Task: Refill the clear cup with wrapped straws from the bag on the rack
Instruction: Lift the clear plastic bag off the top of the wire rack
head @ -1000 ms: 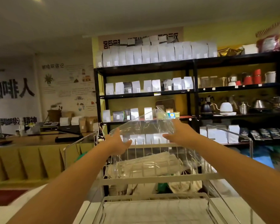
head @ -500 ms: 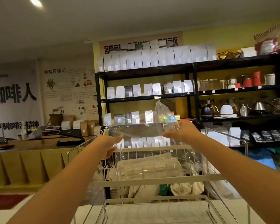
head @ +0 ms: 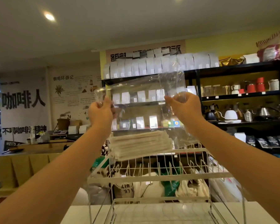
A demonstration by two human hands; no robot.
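A clear plastic bag point(head: 141, 101) hangs in the air above the white wire rack point(head: 158, 177). A bundle of paper-wrapped straws point(head: 140, 143) lies crosswise in the bag's bottom, just above the rack's upper tier. My left hand point(head: 100, 113) pinches the bag's top left edge. My right hand point(head: 183, 107) grips the top right edge, where the plastic bunches upward. Both arms are stretched forward at about head height. No clear cup is in view.
The rack stands on a white counter point(head: 168, 212) close in front of me. Behind it are sacks and bags point(head: 152, 188) on the floor, black shelves point(head: 233, 97) of pouches and kettles, and a wooden counter point(head: 39, 146) at the left.
Both hands have lifted the bag of straws up off the rack's upper tier. The straw bundle now hangs above the rack instead of lying on it.
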